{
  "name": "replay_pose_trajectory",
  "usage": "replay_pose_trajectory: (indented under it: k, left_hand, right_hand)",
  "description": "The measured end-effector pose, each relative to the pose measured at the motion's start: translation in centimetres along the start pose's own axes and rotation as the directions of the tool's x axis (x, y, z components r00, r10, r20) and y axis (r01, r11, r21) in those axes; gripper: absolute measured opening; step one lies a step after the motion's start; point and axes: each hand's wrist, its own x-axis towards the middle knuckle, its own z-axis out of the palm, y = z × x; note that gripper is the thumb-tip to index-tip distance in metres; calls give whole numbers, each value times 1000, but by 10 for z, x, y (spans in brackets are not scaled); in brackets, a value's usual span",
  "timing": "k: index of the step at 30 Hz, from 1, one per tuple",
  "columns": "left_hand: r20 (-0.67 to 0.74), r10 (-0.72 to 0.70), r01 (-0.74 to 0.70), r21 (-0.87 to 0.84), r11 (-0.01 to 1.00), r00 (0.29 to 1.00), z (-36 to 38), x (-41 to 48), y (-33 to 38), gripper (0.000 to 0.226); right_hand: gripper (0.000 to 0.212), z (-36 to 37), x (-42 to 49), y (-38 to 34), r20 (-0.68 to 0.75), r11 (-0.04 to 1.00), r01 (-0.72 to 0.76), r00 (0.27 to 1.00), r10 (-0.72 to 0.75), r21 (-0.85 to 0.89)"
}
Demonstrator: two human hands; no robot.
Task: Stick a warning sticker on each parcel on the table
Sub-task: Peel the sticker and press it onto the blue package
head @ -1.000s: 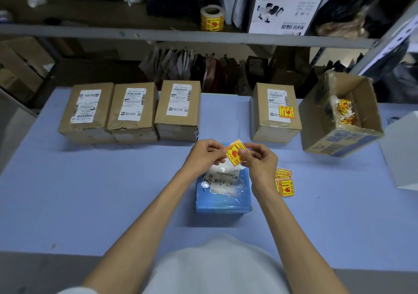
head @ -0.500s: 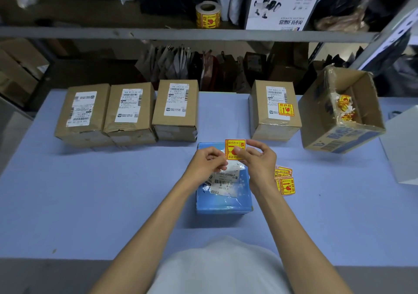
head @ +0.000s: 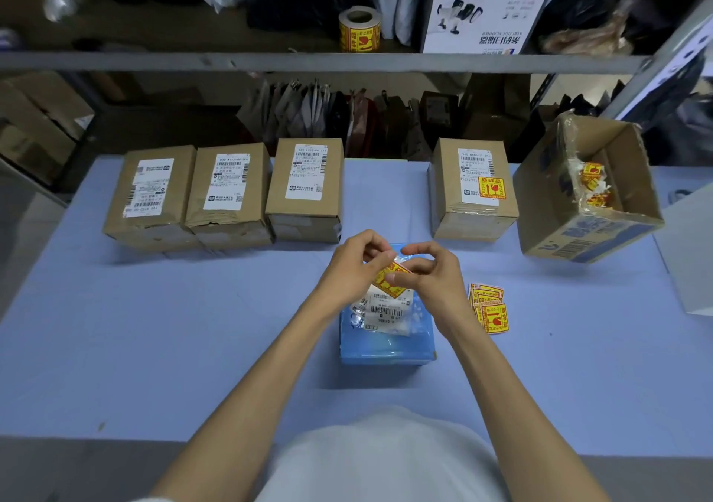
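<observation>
A yellow-and-red sticker [head: 389, 279] is pinched, tilted, just above the blue parcel [head: 386, 343]. Three brown parcels [head: 231, 193] stand side by side on the surface [head: 193, 328], far left, each white-labelled. The fourth parcel [head: 459, 212] stands apart on the right and carries a stuck sticker [head: 492, 188]. Spare stickers [head: 488, 308] lie beside the blue one.

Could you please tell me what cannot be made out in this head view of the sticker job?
All in the head view:
- sticker: whether its backing is off; the fingers of the left hand and right hand cover its edges.
- blue parcel: its far end, hidden behind both hands.
- loose stickers: their count; they overlap.
- white object: cut off by the right edge.
</observation>
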Motion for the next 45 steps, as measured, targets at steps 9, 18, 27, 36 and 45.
replay_pose_trajectory:
  k: [9, 18, 27, 36, 45]
  left_hand:
    - [152, -82, 91, -52, 995, 985, 0, -6, -6, 11]
    - [182, -109, 97, 74, 993, 977, -6, -4, -4, 15]
    - [225, -157, 124, 154, 980, 962, -10, -2, -2, 14]
    - [205, -186, 180, 47, 983, 961, -7, -3, 5, 18]
    - [181, -184, 195, -44, 980, 966, -5, -2, 3, 16]
  right_hand:
    - [33, -6, 0, 0, -68, 987, 18, 998, -7, 162]
    - [35, -11, 5, 0, -33, 997, -1, 999, 4, 82]
    - [42, -13, 11, 2, -39, 999, -3, 999, 4, 33]
    - [42, -15, 16, 10, -91, 1000, 5, 996, -3, 29]
    - [6, -5, 6, 12, -64, 881, 330, 926, -371, -340]
